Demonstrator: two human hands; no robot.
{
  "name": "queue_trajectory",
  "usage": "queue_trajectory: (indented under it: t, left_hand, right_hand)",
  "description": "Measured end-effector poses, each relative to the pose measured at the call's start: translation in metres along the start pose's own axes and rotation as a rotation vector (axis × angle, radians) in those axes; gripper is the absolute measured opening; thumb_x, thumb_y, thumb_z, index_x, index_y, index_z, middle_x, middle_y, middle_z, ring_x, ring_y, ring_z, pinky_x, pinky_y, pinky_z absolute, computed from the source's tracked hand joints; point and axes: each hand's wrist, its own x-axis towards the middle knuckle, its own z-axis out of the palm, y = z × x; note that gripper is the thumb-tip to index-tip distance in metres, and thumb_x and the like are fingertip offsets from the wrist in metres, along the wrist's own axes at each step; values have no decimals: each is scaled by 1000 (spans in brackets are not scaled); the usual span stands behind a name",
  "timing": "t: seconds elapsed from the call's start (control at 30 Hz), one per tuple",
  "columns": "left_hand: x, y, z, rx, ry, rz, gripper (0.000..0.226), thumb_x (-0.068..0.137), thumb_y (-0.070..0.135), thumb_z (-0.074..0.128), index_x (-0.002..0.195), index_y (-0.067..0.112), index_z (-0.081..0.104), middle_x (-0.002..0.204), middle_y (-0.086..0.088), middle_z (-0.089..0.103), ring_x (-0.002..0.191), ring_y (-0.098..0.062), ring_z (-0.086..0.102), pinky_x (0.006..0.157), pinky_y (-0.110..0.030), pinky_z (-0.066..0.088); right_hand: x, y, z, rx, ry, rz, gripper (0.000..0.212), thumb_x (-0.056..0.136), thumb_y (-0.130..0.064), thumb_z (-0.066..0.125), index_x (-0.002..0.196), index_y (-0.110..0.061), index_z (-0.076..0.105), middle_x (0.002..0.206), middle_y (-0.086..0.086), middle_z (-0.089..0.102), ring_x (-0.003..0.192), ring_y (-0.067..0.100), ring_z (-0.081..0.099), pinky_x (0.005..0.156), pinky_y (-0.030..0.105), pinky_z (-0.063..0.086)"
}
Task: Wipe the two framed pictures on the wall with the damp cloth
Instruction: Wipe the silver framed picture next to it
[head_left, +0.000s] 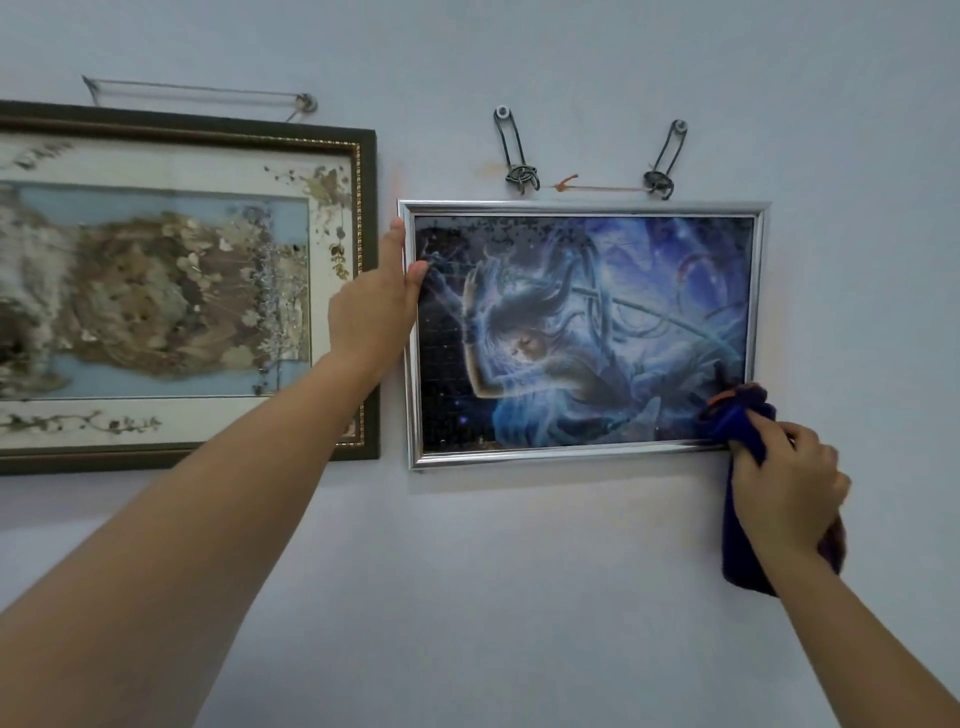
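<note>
Two framed pictures hang on a pale wall. The silver-framed blue fantasy picture (582, 332) is at centre right. The larger dark-framed picture of dried flowers (171, 291) is on the left. My left hand (374, 306) grips the left edge of the silver frame, thumb on the front glass, fingers around the side. My right hand (784, 483) holds a bunched dark blue cloth (737, 415) pressed against the silver frame's lower right corner. Part of the cloth hangs below my hand.
Two metal hooks (519, 156) on wall screws carry the silver frame, with an orange string between them. A wire and a screw (306, 101) hold the dark frame. Bare wall lies below both pictures.
</note>
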Motion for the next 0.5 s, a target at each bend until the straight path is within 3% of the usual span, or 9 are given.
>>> queue_trajectory:
  t: [0.17, 0.23, 0.3, 0.4, 0.5]
  left_hand:
    - [-1, 4, -1, -73, -12, -65, 52, 102, 39, 32, 148, 17, 21, 52, 4, 39, 40, -14, 38, 38, -23, 26]
    - [-3, 4, -3, -114, -6, -101, 50, 102, 37, 34, 148, 20, 22, 58, 2, 48, 43, -15, 42, 40, -25, 30]
    - [-10, 3, -6, -184, -11, -123, 46, 101, 33, 40, 144, 22, 26, 79, -5, 63, 55, -19, 53, 49, -31, 41]
    - [-31, 0, -11, -243, -23, -99, 45, 99, 30, 47, 140, 23, 31, 109, -7, 65, 76, -28, 65, 64, -42, 54]
    - [-55, 0, -14, -260, -11, -63, 45, 97, 24, 52, 138, 20, 33, 113, -5, 59, 75, -24, 63, 63, -39, 54]
  right_hand:
    - [14, -6, -14, 94, -219, 95, 42, 85, -17, 67, 125, -12, 55, 110, 22, 64, 93, 42, 56, 79, 48, 45]
    - [17, -15, -21, 359, -366, 283, 57, 83, -17, 69, 131, -19, 37, 115, 16, 61, 92, 36, 57, 76, 42, 47]
    - [13, -27, -28, 624, -497, 471, 78, 81, -13, 74, 139, -28, 24, 119, 9, 54, 90, 29, 56, 76, 36, 46]
    - [-3, -44, -31, 767, -694, 569, 77, 77, -14, 80, 139, -19, 33, 124, 7, 54, 98, 26, 59, 81, 38, 50]
    - [-30, -62, -34, 810, -841, 569, 61, 74, -26, 83, 125, -18, 50, 119, 4, 63, 102, 25, 62, 82, 40, 53]
